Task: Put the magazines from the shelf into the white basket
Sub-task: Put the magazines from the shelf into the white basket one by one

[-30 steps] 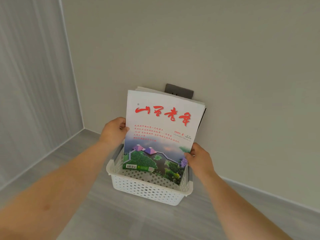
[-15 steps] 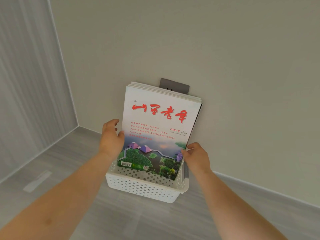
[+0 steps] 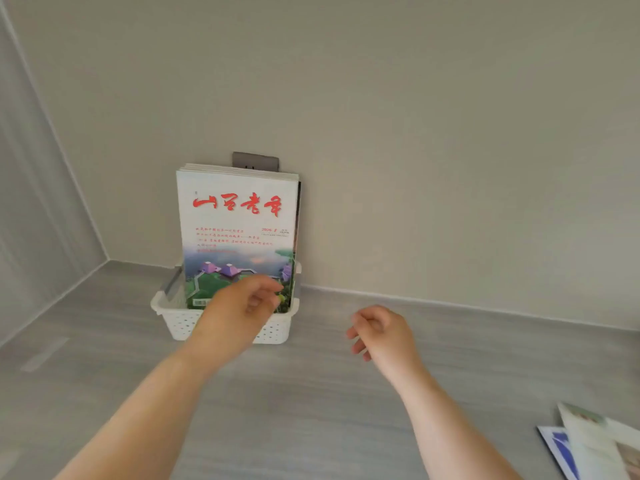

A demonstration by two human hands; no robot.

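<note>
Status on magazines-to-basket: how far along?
Done: a stack of magazines stands upright in the white basket. In hand: nothing; left hand and right hand are both empty, fingers loosely curled. Left: at least two loose magazines lie at the lower right, outside the basket.

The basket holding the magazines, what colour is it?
The basket is white, its sides dotted with small holes; the head view shows it best.
</note>
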